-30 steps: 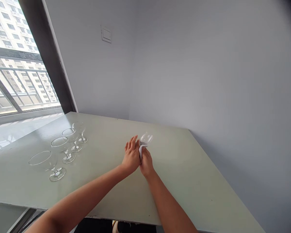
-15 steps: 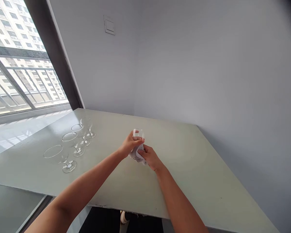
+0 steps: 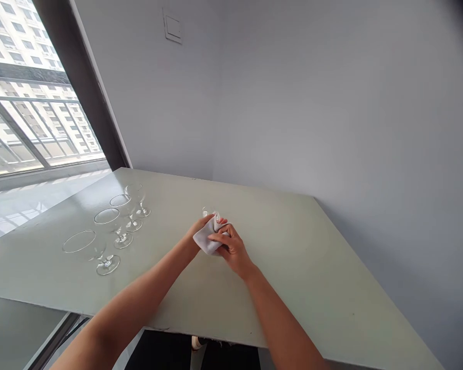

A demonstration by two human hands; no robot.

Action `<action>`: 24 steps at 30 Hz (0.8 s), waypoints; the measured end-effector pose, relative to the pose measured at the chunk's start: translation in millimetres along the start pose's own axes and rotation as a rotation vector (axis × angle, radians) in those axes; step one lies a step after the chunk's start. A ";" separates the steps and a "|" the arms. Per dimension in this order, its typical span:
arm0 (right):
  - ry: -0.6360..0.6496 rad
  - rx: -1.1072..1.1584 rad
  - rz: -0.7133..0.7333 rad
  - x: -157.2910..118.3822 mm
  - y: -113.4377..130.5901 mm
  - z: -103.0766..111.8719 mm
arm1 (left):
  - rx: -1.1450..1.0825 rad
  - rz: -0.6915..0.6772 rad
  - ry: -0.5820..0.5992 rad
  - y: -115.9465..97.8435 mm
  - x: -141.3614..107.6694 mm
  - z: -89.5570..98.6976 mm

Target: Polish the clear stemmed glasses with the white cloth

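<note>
My left hand (image 3: 199,229) is closed around a clear stemmed glass (image 3: 207,210) over the middle of the table. Only a small part of the glass shows beyond the fingers; the cloth and hands cover the remainder. A folded white cloth (image 3: 204,239) is pinched in my right hand (image 3: 234,251), held up against the glass and over part of my left hand. Whether the cloth reaches inside the glass I cannot tell.
Several clear stemmed glasses stand upright in a slanting row on the left, the nearest glass (image 3: 108,264) close to the front edge. The pale table (image 3: 312,288) meets grey walls behind. A window (image 3: 34,123) lies beyond its left side.
The glass has turned from upright, with its bowl showing, to mostly covered by hands and cloth. My right hand has moved the cloth up from the glass's lower part, spreading it nearer the camera.
</note>
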State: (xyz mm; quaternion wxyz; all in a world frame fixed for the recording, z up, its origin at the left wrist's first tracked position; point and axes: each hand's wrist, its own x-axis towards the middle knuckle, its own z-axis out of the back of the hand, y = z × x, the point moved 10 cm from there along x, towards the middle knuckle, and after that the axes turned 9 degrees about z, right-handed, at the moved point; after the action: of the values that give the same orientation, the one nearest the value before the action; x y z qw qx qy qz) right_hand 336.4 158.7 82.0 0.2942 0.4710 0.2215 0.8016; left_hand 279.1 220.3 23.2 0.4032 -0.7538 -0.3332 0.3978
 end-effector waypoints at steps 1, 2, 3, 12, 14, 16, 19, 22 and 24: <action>-0.078 0.130 -0.059 -1.2 -6.8 5.2 | -0.092 0.015 0.039 2.6 0.0 -6.0; -0.171 0.259 -0.129 -3.5 -15.8 10.4 | -0.162 0.003 0.051 2.4 -0.2 -9.3; -0.261 0.386 -0.204 -6.9 -26.0 13.4 | -0.227 -0.017 0.051 1.4 -0.6 -11.2; -0.383 0.979 -0.566 -22.9 -57.3 -45.5 | -0.473 -0.359 -0.186 -26.9 -16.9 17.8; -0.319 0.963 -0.609 -26.7 -57.7 -57.1 | -0.490 -0.433 -0.220 -32.6 -20.9 27.5; -0.238 0.869 -0.672 -33.6 -61.1 -63.9 | -0.452 -0.484 -0.256 -38.1 -25.4 35.7; -0.063 0.474 -0.659 -38.8 -64.6 -55.7 | -0.332 -0.598 -0.341 -51.7 -40.5 46.4; 0.085 -0.129 -0.443 -28.4 -54.3 -28.5 | -0.202 -0.707 -0.422 -66.7 -59.6 50.6; 0.083 -0.444 -0.318 -20.4 -43.5 -7.6 | -0.123 -0.752 -0.449 -73.4 -69.0 48.1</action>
State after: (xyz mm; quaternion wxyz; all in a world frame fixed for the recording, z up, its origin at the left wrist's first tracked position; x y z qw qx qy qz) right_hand 349.0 175.9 38.3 0.5030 0.3213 0.1232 0.7928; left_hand 192.2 213.2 92.9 0.3920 -0.4977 -0.6867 0.3565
